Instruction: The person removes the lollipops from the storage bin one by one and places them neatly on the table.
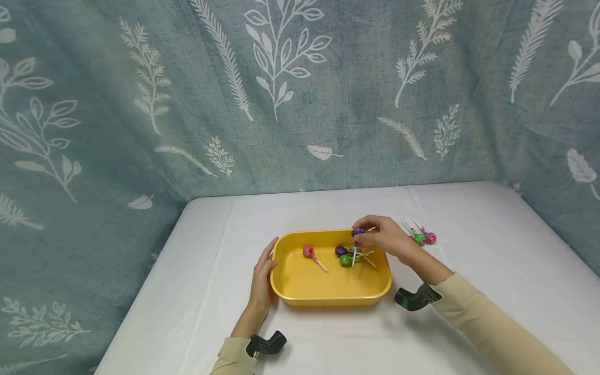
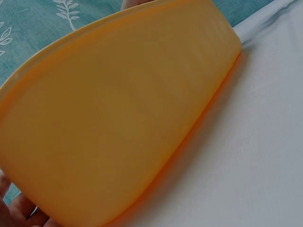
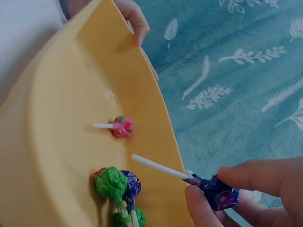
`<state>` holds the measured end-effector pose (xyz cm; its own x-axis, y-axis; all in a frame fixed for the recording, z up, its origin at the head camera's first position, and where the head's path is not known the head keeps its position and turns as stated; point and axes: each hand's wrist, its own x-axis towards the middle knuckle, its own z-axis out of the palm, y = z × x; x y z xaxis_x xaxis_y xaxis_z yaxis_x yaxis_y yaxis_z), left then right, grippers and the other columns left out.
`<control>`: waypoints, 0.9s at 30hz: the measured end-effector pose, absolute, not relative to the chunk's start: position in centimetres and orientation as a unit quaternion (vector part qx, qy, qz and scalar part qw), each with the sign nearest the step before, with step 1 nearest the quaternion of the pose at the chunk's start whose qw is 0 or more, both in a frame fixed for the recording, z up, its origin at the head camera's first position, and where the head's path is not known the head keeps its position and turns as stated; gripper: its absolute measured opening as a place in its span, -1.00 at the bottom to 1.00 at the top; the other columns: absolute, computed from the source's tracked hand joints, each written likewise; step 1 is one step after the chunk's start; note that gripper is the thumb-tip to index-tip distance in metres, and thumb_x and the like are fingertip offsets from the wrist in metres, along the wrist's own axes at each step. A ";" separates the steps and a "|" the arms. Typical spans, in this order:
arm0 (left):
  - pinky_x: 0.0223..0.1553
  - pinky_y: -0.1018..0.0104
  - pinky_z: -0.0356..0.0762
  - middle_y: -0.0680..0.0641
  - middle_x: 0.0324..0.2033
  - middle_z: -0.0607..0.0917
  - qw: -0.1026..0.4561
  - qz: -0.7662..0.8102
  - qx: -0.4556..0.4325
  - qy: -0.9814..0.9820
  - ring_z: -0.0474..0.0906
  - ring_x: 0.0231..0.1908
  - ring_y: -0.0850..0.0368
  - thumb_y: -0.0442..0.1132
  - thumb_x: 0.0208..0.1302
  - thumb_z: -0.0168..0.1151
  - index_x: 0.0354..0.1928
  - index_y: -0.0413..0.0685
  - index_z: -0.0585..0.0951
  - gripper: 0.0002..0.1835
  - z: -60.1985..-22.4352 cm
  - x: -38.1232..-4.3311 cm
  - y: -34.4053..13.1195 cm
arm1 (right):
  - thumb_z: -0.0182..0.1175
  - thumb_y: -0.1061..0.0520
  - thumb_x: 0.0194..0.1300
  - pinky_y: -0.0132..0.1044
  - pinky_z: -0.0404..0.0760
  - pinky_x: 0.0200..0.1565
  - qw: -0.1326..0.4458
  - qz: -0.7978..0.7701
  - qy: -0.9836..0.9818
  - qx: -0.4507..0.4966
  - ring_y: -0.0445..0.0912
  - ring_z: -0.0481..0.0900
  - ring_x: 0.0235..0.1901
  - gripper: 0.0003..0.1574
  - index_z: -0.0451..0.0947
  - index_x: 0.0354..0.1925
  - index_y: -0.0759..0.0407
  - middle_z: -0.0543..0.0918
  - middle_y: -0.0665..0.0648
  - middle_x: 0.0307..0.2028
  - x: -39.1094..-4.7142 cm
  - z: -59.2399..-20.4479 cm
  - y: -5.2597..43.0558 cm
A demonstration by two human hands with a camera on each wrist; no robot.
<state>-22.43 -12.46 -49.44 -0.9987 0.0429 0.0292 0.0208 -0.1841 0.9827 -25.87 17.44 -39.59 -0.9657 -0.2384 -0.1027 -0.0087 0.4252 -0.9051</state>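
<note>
A yellow plastic tray [image 1: 328, 290] stands on the white-covered table. My left hand [image 1: 261, 278] holds its left end, with the thumb at the rim and the other fingers along the outer wall. Over the tray's right rear part, my right hand [image 1: 385, 238] pinches a purple-wrapped lollipop [image 3: 220, 193] by its head, the white stick pointing down into the tray. Below it lie several lollipops in a bunch, among them a green lollipop [image 3: 111, 184] and a purple lollipop [image 1: 341, 251]. A pink lollipop [image 1: 308, 251] lies apart, left of the bunch.
Right of the tray, a few lollipops [image 1: 418, 238] in green and pink-red wrappers lie together on the white cloth [image 1: 220, 229]. A blue-green curtain [image 1: 281, 140] with white leaf prints hangs behind and beside the table. Each wrist wears a black camera mount [image 1: 417, 298].
</note>
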 end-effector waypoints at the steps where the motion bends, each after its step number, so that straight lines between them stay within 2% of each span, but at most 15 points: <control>1: 0.32 0.11 0.19 0.03 0.37 0.33 0.007 0.770 0.026 0.638 0.28 0.32 0.02 -0.25 0.33 -0.18 0.45 0.13 0.25 -0.39 -49.5 -22.4 -12.5 | 0.24 0.16 0.28 -0.03 0.61 -0.04 0.101 -0.531 0.839 -0.068 0.02 0.61 -0.20 -0.58 0.49 0.05 0.34 0.55 0.28 -0.07 -25.8 -39.7 17.6; 5: 0.33 0.09 0.17 0.02 0.38 0.32 0.008 0.770 0.031 0.637 0.27 0.33 0.01 -0.25 0.33 -0.18 0.46 0.10 0.24 -0.38 -49.5 -22.4 -12.5 | 0.23 0.13 0.29 -0.13 0.63 -0.05 0.082 -0.540 0.836 -0.055 0.02 0.63 -0.15 -0.55 0.46 0.08 0.34 0.53 0.29 -0.02 -25.4 -39.8 18.5; 8: 0.32 0.10 0.18 0.04 0.38 0.32 0.007 0.768 0.028 0.640 0.27 0.33 0.02 -0.25 0.33 -0.18 0.46 0.11 0.24 -0.38 -49.5 -22.4 -12.4 | 0.25 0.07 0.28 -0.30 0.59 -0.26 0.080 -0.546 0.833 -0.039 0.00 0.65 -0.17 -0.48 0.41 0.11 0.32 0.57 0.27 -0.03 -25.3 -39.9 19.3; 12: 0.32 0.11 0.20 0.07 0.37 0.33 0.006 0.765 0.021 0.644 0.28 0.32 0.04 -0.24 0.32 -0.17 0.45 0.15 0.25 -0.38 -49.4 -22.4 -12.4 | 0.29 0.01 0.24 -0.26 0.42 -0.43 0.084 -0.551 0.830 -0.012 -0.06 0.64 -0.25 -0.39 0.36 0.11 0.31 0.63 0.21 -0.10 -25.2 -40.0 20.4; 15: 0.32 0.11 0.20 0.07 0.37 0.32 0.007 0.766 0.021 0.643 0.28 0.32 0.04 -0.24 0.32 -0.17 0.45 0.16 0.26 -0.38 -49.4 -22.4 -12.4 | 0.31 0.01 0.23 -0.22 0.54 -0.32 0.078 -0.563 0.823 -0.007 -0.12 0.65 -0.26 -0.35 0.31 0.10 0.34 0.61 0.22 -0.10 -25.0 -40.1 21.2; 19: 0.32 0.11 0.19 0.07 0.37 0.32 0.006 0.764 0.022 0.644 0.28 0.32 0.04 -0.23 0.33 -0.18 0.45 0.16 0.25 -0.39 -49.4 -22.4 -12.4 | 0.27 -0.01 0.28 -0.18 0.61 -0.17 0.073 -0.585 0.808 -0.003 -0.16 0.68 -0.22 -0.35 0.27 0.10 0.37 0.57 0.25 -0.06 -24.9 -40.5 22.3; 22: 0.32 0.13 0.20 0.10 0.36 0.34 0.007 0.762 0.019 0.648 0.30 0.31 0.07 -0.22 0.33 -0.18 0.45 0.18 0.26 -0.39 -49.4 -22.3 -12.4 | 0.22 -0.01 0.32 -0.17 0.61 -0.07 0.069 -0.601 0.796 0.006 -0.12 0.68 -0.18 -0.36 0.24 0.11 0.39 0.57 0.24 -0.06 -24.8 -40.6 23.3; 27: 0.31 0.12 0.21 0.07 0.35 0.35 0.006 0.760 0.023 0.649 0.30 0.31 0.05 -0.23 0.32 -0.19 0.46 0.18 0.25 -0.38 -49.5 -22.3 -12.4 | 0.25 -0.05 0.29 -0.24 0.60 -0.02 0.037 -0.628 0.777 0.024 -0.13 0.68 -0.15 -0.30 0.23 0.12 0.37 0.54 0.22 -0.07 -25.5 -41.5 25.8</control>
<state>-22.32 -12.44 -49.48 -0.9989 0.0390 0.0259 0.0194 -0.1573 0.9874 -25.50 25.81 -41.53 -0.9961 -0.0081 -0.0876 0.0840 0.2106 -0.9740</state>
